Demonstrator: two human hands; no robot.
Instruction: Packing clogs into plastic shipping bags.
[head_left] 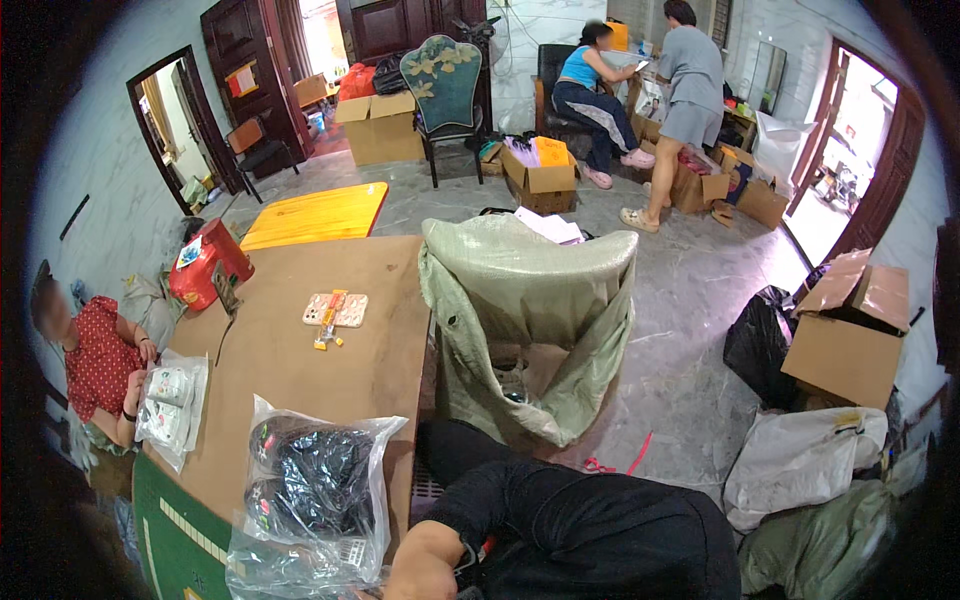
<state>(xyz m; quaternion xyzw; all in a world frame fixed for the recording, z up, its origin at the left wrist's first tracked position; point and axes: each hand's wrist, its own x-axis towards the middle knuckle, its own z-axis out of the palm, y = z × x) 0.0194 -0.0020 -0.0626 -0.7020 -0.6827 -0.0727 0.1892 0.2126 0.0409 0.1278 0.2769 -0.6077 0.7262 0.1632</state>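
A crinkled, glossy clear plastic bag [318, 490] lies at the near edge of the brown, matte wooden surface [330, 370], bulging around dark, rounded, shoe-like shapes sealed inside. The person's forearm, in a black sleeve, enters from the lower edge and bends leftward toward this bag; the hand [375, 592] sits at the very bottom rim, touching the bag's lower corner, and which hand it is, or whether its fingers are apart or closed, cannot be told because the frame cuts them off. The other hand is out of view. Farther along the surface lie a flat pale phone case [336, 309] and a small yellow item. A co-worker in a red patterned top handles a smaller clear bag [172, 405] holding something white. Beside the surface slumps a large, coarse, woven green sack [530, 320], open-mouthed.
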